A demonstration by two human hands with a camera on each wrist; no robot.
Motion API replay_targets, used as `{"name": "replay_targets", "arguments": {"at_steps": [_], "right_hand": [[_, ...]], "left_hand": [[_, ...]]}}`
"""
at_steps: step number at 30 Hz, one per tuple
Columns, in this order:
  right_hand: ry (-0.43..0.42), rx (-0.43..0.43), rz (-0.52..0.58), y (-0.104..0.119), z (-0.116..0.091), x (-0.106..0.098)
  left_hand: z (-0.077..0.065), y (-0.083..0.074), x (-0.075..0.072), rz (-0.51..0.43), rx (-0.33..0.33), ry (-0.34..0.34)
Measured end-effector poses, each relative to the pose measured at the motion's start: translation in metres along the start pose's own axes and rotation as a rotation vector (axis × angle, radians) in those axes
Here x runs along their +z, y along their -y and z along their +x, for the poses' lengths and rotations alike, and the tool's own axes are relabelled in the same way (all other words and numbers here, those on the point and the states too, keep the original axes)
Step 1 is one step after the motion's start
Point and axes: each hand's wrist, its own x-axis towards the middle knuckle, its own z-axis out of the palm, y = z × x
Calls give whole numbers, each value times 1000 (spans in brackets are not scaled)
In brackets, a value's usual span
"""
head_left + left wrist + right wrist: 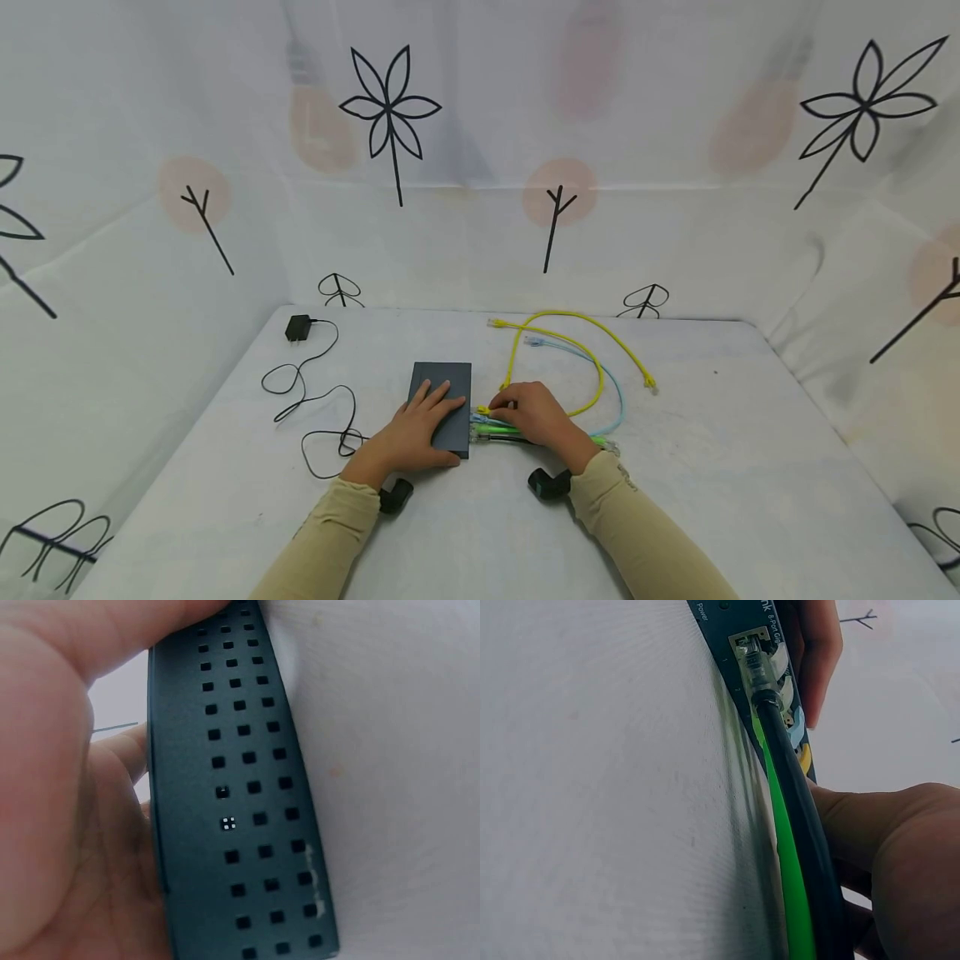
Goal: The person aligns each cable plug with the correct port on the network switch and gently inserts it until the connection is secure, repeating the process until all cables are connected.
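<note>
A dark flat network switch (461, 375) lies on the table in the head view. My left hand (416, 429) rests across its top, fingers spread and fairly straight, thumb along the near end. The left wrist view shows the switch's perforated side (255, 787) beside the palm. At the port side my right hand (534, 410) pinches a yellow network cable (483, 410) near its plug; how deep the plug sits is hidden. Black (780, 750), green (784, 855) and light blue (796, 727) network cables meet the ports next to it.
Another yellow network cable (626, 346) curves behind the right hand, with a light blue cable (617, 387) looping there. On the left lies a black power adapter (297, 327) with its tangled cord (300, 404). White patterned fabric (480, 242) stands around the table.
</note>
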Motion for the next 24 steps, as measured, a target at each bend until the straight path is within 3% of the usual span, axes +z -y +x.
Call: {"name": "replay_targets", "arguments": {"at_steps": [24], "right_hand": [[-17, -41, -20, 4, 4, 4]], "left_hand": [[0, -1, -2, -2, 6, 8]]}}
